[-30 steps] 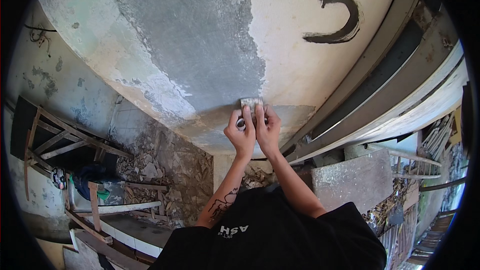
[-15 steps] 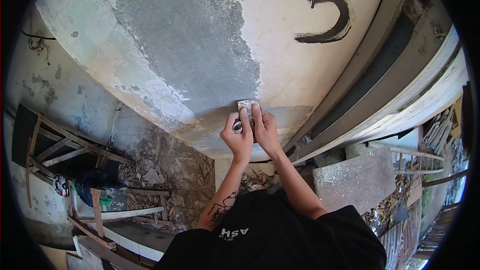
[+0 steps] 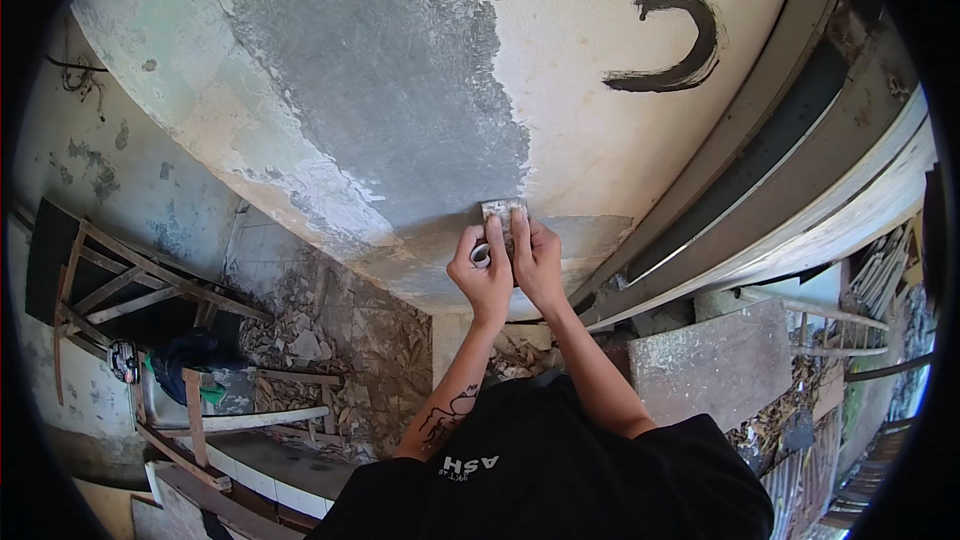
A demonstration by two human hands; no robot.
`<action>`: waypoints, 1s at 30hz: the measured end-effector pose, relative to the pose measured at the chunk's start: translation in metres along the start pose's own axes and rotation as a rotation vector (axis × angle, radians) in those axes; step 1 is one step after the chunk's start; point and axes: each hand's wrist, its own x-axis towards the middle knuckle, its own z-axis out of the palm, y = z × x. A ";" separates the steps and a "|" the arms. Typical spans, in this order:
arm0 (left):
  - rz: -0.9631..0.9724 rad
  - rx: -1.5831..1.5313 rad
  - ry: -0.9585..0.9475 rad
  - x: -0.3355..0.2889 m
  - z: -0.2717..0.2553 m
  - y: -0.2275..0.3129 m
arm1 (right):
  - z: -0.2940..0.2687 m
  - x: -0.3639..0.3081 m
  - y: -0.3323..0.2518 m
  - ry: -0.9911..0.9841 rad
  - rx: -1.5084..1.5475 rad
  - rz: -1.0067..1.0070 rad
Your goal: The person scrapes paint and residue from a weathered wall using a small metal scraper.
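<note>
- Cream-painted wall [image 3: 580,150]: was flaked toward its left edge.
- Grey patch [image 3: 390,80]: rough-edged, reached down toward wall's lower edge.
- Left hand [image 3: 482,270] and right hand [image 3: 538,258]: side by side, both pinched the scraper [image 3: 501,208], one digit each along its face.
- Scraper: sat against wall, near lower edge, at patch's lower right corner.

Blk numeral [image 3: 708,40] on wall [image 3: 580,140], wht lettering [image 3: 468,465] on blk tee [image 3: 570,480]

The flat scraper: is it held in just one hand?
No, the left hand and right hand both hold the flat scraper.
</note>
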 end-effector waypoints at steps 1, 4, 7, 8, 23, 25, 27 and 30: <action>-0.004 -0.022 -0.004 0.002 -0.001 0.005 | -0.001 0.000 -0.005 -0.008 -0.036 -0.008; -0.009 -0.030 0.003 -0.001 0.001 -0.004 | -0.002 0.000 0.005 -0.005 -0.047 -0.030; -0.012 -0.026 0.007 -0.002 0.003 -0.004 | 0.002 -0.001 0.004 0.000 -0.019 0.013; -0.005 -0.038 0.000 0.002 0.003 -0.001 | -0.001 0.002 0.001 -0.014 -0.053 0.014; -0.001 -0.019 -0.008 0.002 0.002 0.000 | 0.003 0.000 0.007 -0.009 0.041 0.035; 0.043 -0.034 -0.013 0.004 0.000 0.005 | 0.001 0.001 0.002 -0.022 0.069 0.045; 0.043 -0.025 -0.006 0.002 0.000 0.004 | 0.002 0.001 0.001 -0.033 0.095 0.049; 0.048 -0.011 0.002 0.002 -0.001 -0.002 | 0.003 0.002 0.004 0.002 0.095 -0.039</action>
